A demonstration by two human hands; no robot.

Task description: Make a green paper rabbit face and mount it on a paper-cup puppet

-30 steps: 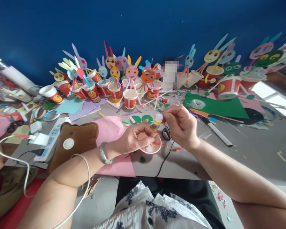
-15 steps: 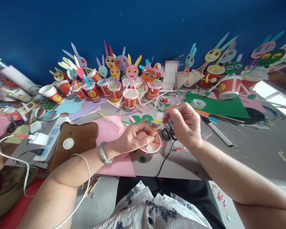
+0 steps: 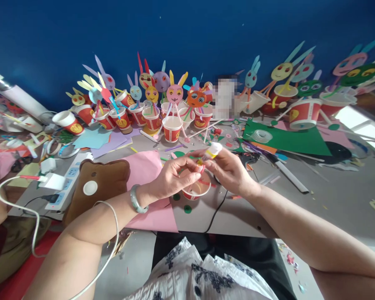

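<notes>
A small glue bottle [image 3: 211,151] with a white end and a yellow label tilts between my two hands, over a paper cup [image 3: 193,196]. My right hand [image 3: 234,173] is closed round its body, with the white end pointing up and right. The fingers of my left hand [image 3: 179,175] pinch at its lower red end. Partly hidden by my hands, the red and white cup stands on the table with a reddish strip inside. Small green paper discs [image 3: 188,209] lie just in front of it.
Paper cups with rabbit-faced figures [image 3: 174,93] line the blue wall. Pink paper [image 3: 143,171], a brown bear-shaped pad [image 3: 96,183] and a power strip [image 3: 67,179] lie left. Right are green paper [image 3: 293,137], a tape roll [image 3: 261,136] and a long cutter-like tool [image 3: 289,175].
My right hand has come down and left and closed on the glue bottle, which now tips to the right. My left hand stays near the same place, at the red end.
</notes>
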